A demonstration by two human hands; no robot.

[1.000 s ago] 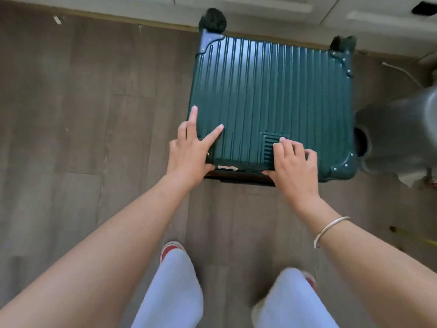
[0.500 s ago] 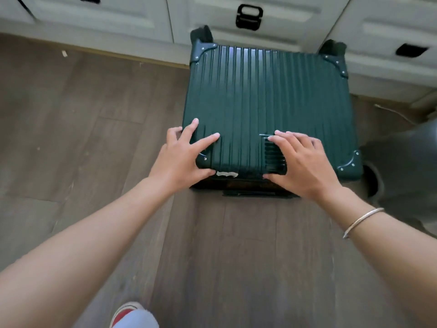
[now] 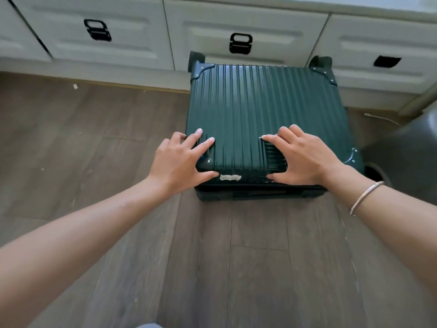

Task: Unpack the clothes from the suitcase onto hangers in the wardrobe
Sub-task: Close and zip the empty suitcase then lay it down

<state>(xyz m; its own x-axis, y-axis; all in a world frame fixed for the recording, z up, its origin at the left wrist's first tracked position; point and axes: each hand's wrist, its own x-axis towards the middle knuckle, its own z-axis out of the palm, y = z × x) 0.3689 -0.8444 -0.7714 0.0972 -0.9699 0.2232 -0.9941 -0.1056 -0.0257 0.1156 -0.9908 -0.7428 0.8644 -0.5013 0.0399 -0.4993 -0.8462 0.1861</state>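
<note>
A dark green ribbed hard-shell suitcase [image 3: 260, 107] lies flat on the wooden floor, wheels toward the cabinets. My left hand [image 3: 179, 162] grips its near left corner, fingers spread on top and thumb pressed on the front edge. My right hand [image 3: 305, 157] holds the near edge further right the same way, over a small ribbed patch. A dark seam runs between the lid and the lower shell just under my thumbs. No clothes, hangers or wardrobe interior are visible.
White drawer fronts [image 3: 236, 17] with black handles run along the back, right behind the suitcase. A dark grey rounded object [image 3: 406, 147] stands close to the suitcase's right side. A thin white cable [image 3: 380, 118] lies on the floor there. Wooden floor [image 3: 94, 150] spreads to the left.
The view has tilted up, bringing the drawers into sight and dropping my legs out of it. Both hands have spread wider along the suitcase's near edge, thumbs now on its front.
</note>
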